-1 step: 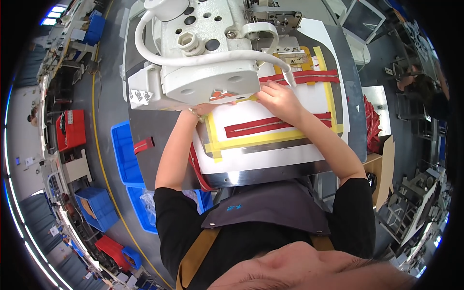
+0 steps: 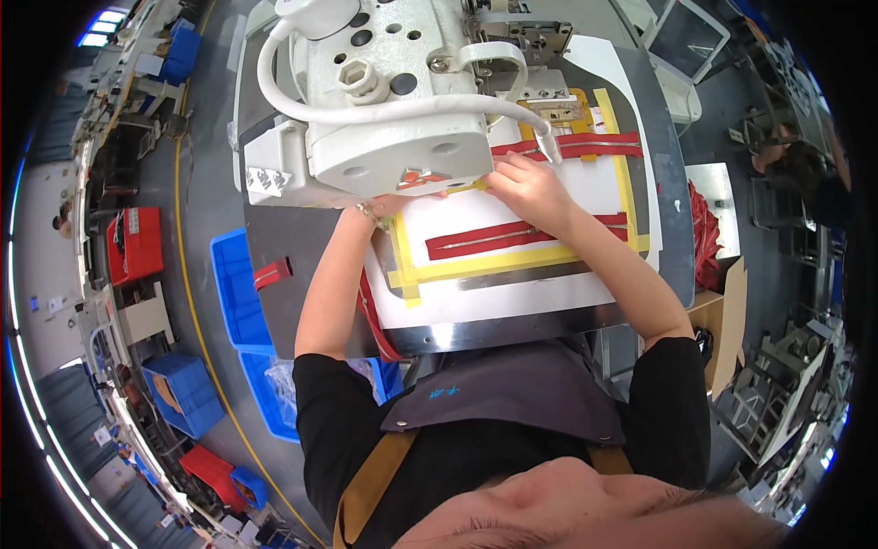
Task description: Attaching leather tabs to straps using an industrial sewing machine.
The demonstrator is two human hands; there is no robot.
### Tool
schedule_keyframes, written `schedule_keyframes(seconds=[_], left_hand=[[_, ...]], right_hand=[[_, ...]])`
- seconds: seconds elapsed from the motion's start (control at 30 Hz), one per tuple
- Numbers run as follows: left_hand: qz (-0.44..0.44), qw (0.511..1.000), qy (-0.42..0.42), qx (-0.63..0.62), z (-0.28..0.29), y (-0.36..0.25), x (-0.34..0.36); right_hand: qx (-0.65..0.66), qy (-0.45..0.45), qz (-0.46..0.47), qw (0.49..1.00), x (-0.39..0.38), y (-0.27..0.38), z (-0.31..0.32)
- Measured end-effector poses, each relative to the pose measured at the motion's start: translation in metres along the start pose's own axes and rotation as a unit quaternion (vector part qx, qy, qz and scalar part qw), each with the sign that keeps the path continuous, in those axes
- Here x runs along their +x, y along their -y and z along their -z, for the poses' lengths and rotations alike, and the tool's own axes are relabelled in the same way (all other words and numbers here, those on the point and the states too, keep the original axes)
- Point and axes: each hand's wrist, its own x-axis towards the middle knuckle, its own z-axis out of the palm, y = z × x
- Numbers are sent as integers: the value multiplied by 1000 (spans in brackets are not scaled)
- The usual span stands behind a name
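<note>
A large white sewing machine (image 2: 393, 137) stands over a flat white template (image 2: 448, 215) edged with yellow tape. One red zipper (image 2: 599, 145) lies across its far part, under the machine's white hose. Another red zipper (image 2: 494, 240) lies nearer to me. My right hand (image 2: 530, 194) rests on the template just below the far zipper's left part, fingers bent and pressed together; whatever they grip is hidden. Under the machine head, my left hand (image 2: 391, 205) shows only its wrist side and a bit of fingertip by the template's left edge. The machine covers its fingers.
A short red zipper piece (image 2: 273, 273) lies on the grey table at left, and a red strip (image 2: 373, 316) hangs over the front edge. Blue bins (image 2: 240, 284) stand on the floor left. At right are red material (image 2: 702, 233), a cardboard box (image 2: 729, 320) and a screen (image 2: 686, 38).
</note>
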Motion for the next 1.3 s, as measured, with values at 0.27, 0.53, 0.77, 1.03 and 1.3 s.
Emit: schedule_keyframes(seconds=[0.27,0.53,0.77,1.03,1.3], left_hand=[[-35,995,-49,80,-5,-11,-13],[95,981,-95,143,-29,-6,-22],[-72,926,-276,249,-53,-27,-59],[-104,927,-263,246,-55,-30,-67],[-127,934,-253,221,-49,-25,-65]], right_hand=[[9,11,5,1000,2,0,0],[13,10,7,1000,-2,0,-3],[-19,21,41,999,-16,17,5],[-42,15,73,996,-10,12,13],[-43,-94,-153,983,28,-15,-2]])
